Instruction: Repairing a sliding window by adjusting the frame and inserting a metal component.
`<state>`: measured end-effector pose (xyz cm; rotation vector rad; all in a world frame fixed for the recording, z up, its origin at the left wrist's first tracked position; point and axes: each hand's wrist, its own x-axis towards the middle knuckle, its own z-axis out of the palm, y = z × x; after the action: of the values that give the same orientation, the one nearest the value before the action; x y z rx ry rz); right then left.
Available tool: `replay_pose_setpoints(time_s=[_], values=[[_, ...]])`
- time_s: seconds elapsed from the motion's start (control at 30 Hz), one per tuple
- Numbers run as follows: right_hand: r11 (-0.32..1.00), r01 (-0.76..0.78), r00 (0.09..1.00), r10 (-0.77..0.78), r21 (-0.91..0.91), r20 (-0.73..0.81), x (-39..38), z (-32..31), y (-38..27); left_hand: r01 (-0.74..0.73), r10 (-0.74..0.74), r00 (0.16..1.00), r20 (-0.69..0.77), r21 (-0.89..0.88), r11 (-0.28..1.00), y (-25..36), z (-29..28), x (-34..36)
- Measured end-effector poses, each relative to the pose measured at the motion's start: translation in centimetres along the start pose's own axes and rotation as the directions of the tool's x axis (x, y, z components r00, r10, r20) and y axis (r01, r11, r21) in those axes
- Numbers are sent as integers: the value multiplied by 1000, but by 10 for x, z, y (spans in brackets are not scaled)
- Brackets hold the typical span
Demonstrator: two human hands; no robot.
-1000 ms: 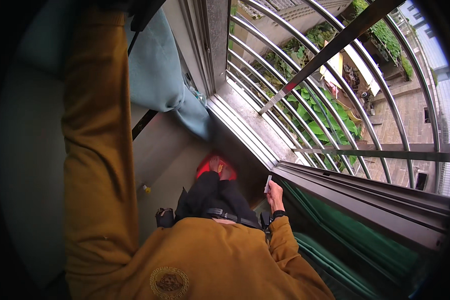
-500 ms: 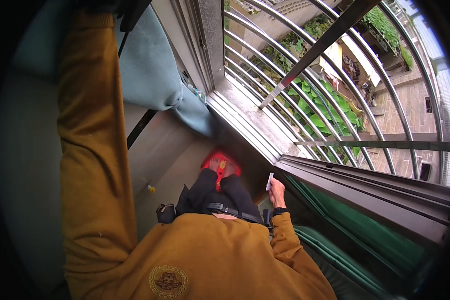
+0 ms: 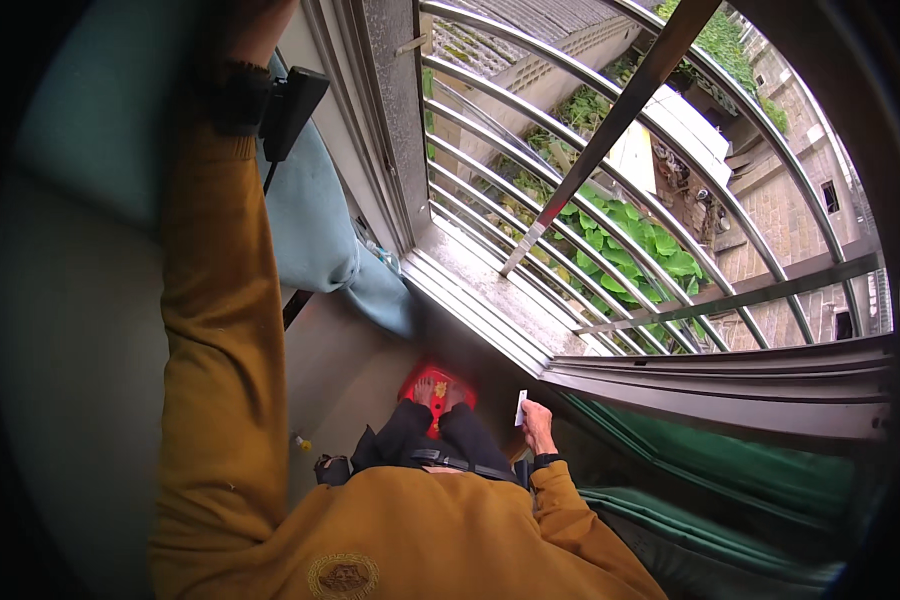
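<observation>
Head view: we are newly glimpsing our left hand (image 3: 262, 30), fingers cropped, grip untellable, apparently reaching high, our right hand (image 3: 538, 427) pinching a white card (image 3: 520, 407).

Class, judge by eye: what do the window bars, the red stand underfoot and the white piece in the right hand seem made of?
Window bars: polished metal, perhaps stainless steel; bright highlights follow the curves.
Red stand: probably smooth plastic; strong, saturated colour.
White piece: flat, pale, smooth-looking; plastic or card, too small to tell.
</observation>
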<state>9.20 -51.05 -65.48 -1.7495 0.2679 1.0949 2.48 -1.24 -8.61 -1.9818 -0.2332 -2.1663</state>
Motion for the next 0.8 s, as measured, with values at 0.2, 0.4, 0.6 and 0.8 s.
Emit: replay_pose_setpoints(time_s=[0.2, 0.4, 0.6, 0.8], values=[[999, 21, 1000, -21, 30, -19, 9, 8, 11, -66, 73, 990, 123, -61, 996, 5, -22, 5], [994, 32, 999, -29, -107, 26, 23, 3, 15, -88, 104, 985, 137, -115, 989, 22, -29, 14], [953, 219, 972, -195, -208, 132, 36, 5, -24, -64, 70, 989, 129, -47, 997, 25, -32, 14], [912, 359, 932, -339, -199, 127, 31, -2, -37, 43, -19, 990, 142, -170, 985, 40, -30, 21]])
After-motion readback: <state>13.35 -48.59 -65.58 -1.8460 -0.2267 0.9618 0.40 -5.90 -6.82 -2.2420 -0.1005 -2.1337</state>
